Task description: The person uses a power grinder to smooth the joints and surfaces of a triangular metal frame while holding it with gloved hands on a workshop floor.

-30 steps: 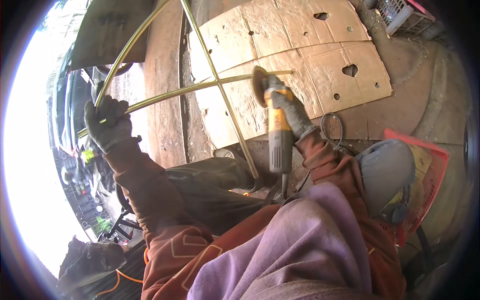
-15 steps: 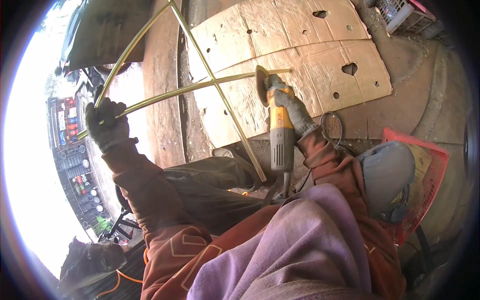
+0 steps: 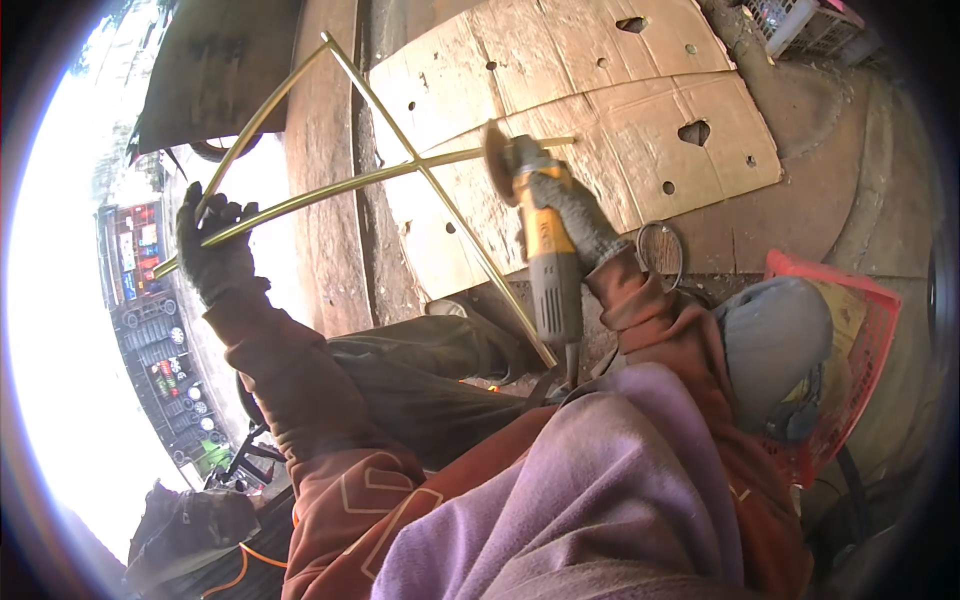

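My left hand [image 3: 218, 250], in a dark glove, is closed round the left side of a gold-coloured metal tube frame [image 3: 340, 184]. Its long tubes cross over the cardboard, and one slanting tube runs down towards my legs. In my gloved right hand [image 3: 575, 208] is a yellow and grey angle grinder [image 3: 555, 290], gripped near its head with its body pointing towards me. The grinder's round disc [image 3: 497, 165] is at the crossbar, right of where the tubes cross. Whether the disc touches the tube I cannot tell.
Worn cardboard sheets [image 3: 620, 140] with holes lie on the ground under the frame. Close to my right knee stands a red plastic basket [image 3: 885, 320]. A cable loop [image 3: 660, 250] lies beside my right wrist. A pale crate [image 3: 795, 30] is at the far right.
The grinder and my right hand have shifted left along the crossbar. The frame has turned slightly: its top corner moved down and left, while the slanting tube's lower end swung right.
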The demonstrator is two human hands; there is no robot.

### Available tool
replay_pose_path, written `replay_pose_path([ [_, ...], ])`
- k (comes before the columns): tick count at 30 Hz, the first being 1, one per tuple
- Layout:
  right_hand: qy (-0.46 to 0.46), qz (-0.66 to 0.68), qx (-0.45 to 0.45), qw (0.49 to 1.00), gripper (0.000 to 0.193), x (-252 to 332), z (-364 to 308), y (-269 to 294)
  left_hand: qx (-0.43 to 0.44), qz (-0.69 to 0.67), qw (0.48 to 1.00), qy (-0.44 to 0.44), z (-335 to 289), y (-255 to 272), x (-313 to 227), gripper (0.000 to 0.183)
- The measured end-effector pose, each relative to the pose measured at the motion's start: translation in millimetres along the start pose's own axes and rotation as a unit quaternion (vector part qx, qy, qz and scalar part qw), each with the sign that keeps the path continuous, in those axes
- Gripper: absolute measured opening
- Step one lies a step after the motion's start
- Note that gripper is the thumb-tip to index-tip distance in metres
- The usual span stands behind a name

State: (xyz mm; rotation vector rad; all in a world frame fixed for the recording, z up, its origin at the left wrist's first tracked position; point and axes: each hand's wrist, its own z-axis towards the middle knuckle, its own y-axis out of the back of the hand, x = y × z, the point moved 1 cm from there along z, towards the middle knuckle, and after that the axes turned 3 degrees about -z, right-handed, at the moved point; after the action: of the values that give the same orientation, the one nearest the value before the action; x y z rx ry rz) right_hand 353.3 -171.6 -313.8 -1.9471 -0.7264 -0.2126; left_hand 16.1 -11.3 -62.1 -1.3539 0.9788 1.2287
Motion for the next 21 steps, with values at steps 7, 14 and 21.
replay_pose_path([
  [7,-0.041,0.026,-0.049,0.998,0.044,1,8,41,0.003,0.086,0.996,-0.029,-4,-9,-8,0.037],
  [14,0.013,-0.06,0.042,0.997,0.037,2,-10,-9,0.039,0.05,0.997,-0.032,-3,-5,-9,0.034],
  [21,0.037,-0.059,-0.109,0.992,0.04,1,29,66,-0.001,0.134,0.986,-0.101,3,-12,4,0.035],
])
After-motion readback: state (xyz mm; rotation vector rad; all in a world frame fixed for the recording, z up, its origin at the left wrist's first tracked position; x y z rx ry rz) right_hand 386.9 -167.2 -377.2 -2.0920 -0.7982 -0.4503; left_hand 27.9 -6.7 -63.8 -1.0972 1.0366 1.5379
